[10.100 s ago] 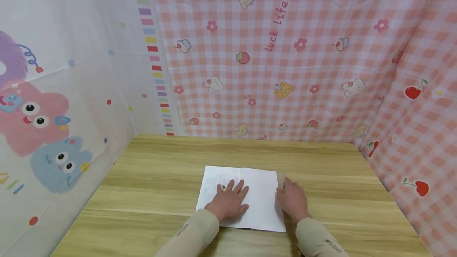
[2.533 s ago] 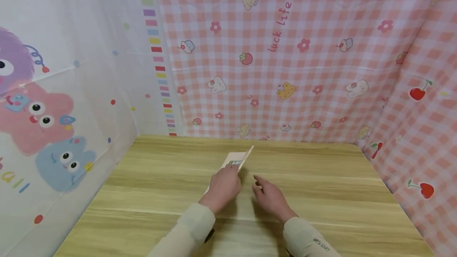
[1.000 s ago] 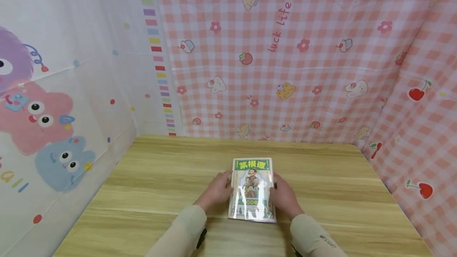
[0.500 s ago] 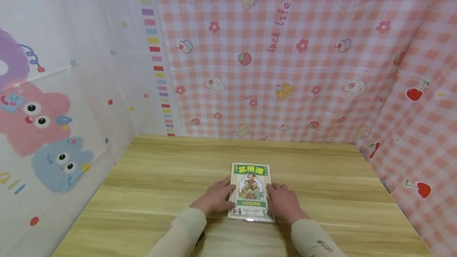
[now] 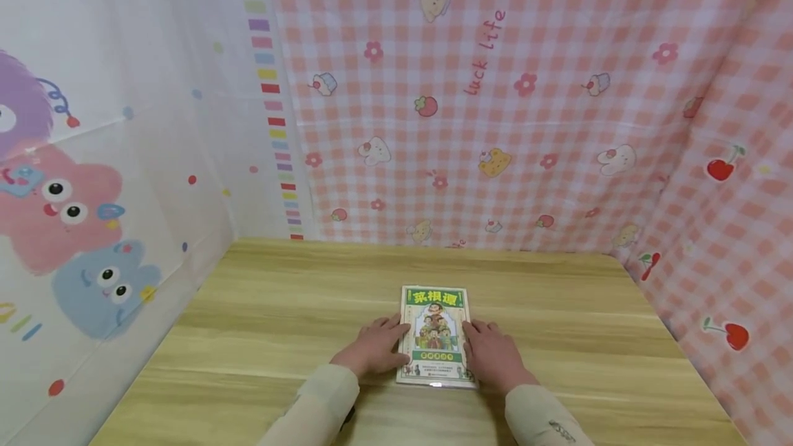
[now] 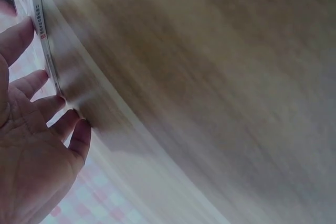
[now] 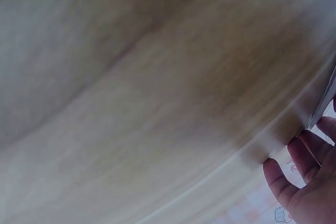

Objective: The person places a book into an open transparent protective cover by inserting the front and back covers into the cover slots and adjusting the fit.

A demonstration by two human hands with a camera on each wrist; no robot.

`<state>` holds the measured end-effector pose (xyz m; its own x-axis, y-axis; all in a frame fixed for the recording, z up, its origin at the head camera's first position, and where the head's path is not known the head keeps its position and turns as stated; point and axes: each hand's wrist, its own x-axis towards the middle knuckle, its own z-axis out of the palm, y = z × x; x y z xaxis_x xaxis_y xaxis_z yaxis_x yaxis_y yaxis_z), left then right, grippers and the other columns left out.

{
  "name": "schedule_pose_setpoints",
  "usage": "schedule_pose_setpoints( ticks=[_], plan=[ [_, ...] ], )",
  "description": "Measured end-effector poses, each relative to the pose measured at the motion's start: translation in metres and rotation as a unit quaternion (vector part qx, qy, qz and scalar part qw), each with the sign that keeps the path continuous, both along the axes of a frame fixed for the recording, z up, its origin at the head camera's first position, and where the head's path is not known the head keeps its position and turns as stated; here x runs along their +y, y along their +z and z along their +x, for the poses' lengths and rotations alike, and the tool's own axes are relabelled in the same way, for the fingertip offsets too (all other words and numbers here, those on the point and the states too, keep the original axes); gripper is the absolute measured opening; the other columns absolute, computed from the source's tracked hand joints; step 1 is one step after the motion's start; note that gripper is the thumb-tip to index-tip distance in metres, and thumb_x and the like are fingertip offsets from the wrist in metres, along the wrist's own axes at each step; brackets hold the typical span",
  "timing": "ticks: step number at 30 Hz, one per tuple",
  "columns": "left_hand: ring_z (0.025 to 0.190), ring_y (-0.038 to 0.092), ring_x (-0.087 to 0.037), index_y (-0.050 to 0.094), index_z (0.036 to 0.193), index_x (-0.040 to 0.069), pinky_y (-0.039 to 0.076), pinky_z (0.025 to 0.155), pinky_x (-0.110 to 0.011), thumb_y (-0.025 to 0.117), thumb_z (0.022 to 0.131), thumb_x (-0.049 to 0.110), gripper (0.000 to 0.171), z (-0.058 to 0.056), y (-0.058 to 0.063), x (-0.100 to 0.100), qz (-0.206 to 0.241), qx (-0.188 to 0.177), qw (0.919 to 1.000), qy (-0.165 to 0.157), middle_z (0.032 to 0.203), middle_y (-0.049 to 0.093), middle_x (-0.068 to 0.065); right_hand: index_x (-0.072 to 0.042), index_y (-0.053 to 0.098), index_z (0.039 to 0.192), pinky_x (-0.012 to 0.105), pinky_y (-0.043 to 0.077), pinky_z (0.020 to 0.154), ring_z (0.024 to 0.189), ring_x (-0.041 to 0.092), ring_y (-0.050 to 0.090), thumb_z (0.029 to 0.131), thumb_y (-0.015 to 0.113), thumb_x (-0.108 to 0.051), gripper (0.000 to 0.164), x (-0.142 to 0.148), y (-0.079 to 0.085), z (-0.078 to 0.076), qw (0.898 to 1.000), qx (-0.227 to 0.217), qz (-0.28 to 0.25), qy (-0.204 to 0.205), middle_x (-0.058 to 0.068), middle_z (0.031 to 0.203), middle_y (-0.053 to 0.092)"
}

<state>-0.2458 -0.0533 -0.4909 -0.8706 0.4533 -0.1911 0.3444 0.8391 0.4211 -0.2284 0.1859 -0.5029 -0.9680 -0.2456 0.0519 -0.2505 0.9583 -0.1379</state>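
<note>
A closed book [image 5: 436, 336] with a green-and-cream cover, yellow characters and cartoon figures lies flat on the wooden table, front cover up. Along its left side rests my left hand [image 5: 374, 345], with thumb and fingertips touching that edge. My right hand [image 5: 493, 353] lies against the opposite edge in the same way. In the left wrist view, the relaxed fingers of the left hand [image 6: 37, 145] meet the book's thin spine [image 6: 39, 19] and the tabletop. The right wrist view has the fingers of the right hand [image 7: 307, 166] beside the book's edge [image 7: 323, 98]; most of the book is out of that view.
The wood-grain table [image 5: 279, 308] stretches around the book on all sides. Behind it hangs a pink checked cloth [image 5: 483, 109], which continues down the right side. A white cloth with cartoon figures [image 5: 74, 205] borders the left.
The book lay open on white pages, then was closed, turned cover up and held tilted between both hands. It has since come down flat; over the last half second the hands have hardly moved.
</note>
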Motion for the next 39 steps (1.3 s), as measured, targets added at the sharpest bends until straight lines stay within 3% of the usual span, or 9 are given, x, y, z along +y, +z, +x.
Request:
schedule_pose_setpoints(
  ticks=[12, 21, 29, 34, 39],
  plan=[
    [0.136, 0.027, -0.037, 0.046, 0.142, 0.009, 0.027, 0.107, -0.062, 0.064, 0.089, 0.034, 0.062, 0.000, 0.006, 0.005, 0.001, 0.013, 0.9999, -0.010, 0.154, 0.032, -0.017, -0.002, 0.054, 0.134, 0.061, 0.048, 0.085, 0.117, 0.038, 0.048, 0.094, 0.055, -0.023, 0.045, 0.004, 0.003, 0.001, 1.000, 0.002, 0.006, -0.001, 0.019, 0.133, 0.056],
    [0.136, 0.027, -0.037, 0.044, 0.144, 0.009, 0.025, 0.108, -0.063, 0.063, 0.089, 0.036, 0.063, -0.001, 0.002, 0.007, 0.002, 0.015, 0.9997, -0.020, 0.154, 0.031, -0.016, -0.003, 0.053, 0.134, 0.064, 0.045, 0.087, 0.117, 0.040, 0.047, 0.094, 0.055, -0.022, 0.045, 0.008, -0.001, 0.003, 1.000, 0.000, -0.002, -0.004, 0.021, 0.133, 0.055],
    [0.138, 0.024, -0.036, 0.042, 0.145, 0.010, 0.024, 0.110, -0.060, 0.062, 0.090, 0.035, 0.063, -0.004, 0.001, 0.006, 0.009, 0.006, 0.9999, -0.005, 0.156, 0.028, -0.015, -0.007, 0.051, 0.138, 0.062, 0.045, 0.088, 0.119, 0.038, 0.045, 0.096, 0.052, -0.026, 0.046, 0.008, -0.005, -0.003, 1.000, -0.003, 0.003, -0.018, 0.018, 0.136, 0.053],
    [0.138, 0.026, -0.036, 0.043, 0.144, 0.008, 0.025, 0.111, -0.057, 0.062, 0.090, 0.029, 0.060, -0.007, 0.004, 0.005, 0.015, 0.004, 0.9999, -0.005, 0.155, 0.029, -0.017, -0.007, 0.051, 0.138, 0.063, 0.043, 0.089, 0.119, 0.039, 0.044, 0.096, 0.053, -0.027, 0.046, 0.008, -0.002, -0.003, 0.999, -0.013, -0.013, -0.026, 0.019, 0.136, 0.052],
    [0.133, 0.034, -0.037, 0.050, 0.138, 0.006, 0.032, 0.108, -0.057, 0.059, 0.092, 0.027, 0.051, -0.011, 0.001, -0.004, 0.009, 0.024, 0.9997, -0.003, 0.149, 0.039, -0.020, -0.004, 0.053, 0.135, 0.063, 0.043, 0.090, 0.117, 0.041, 0.047, 0.095, 0.054, -0.025, 0.045, 0.012, 0.000, -0.004, 0.997, -0.005, -0.069, -0.018, 0.023, 0.131, 0.056]
  ],
)
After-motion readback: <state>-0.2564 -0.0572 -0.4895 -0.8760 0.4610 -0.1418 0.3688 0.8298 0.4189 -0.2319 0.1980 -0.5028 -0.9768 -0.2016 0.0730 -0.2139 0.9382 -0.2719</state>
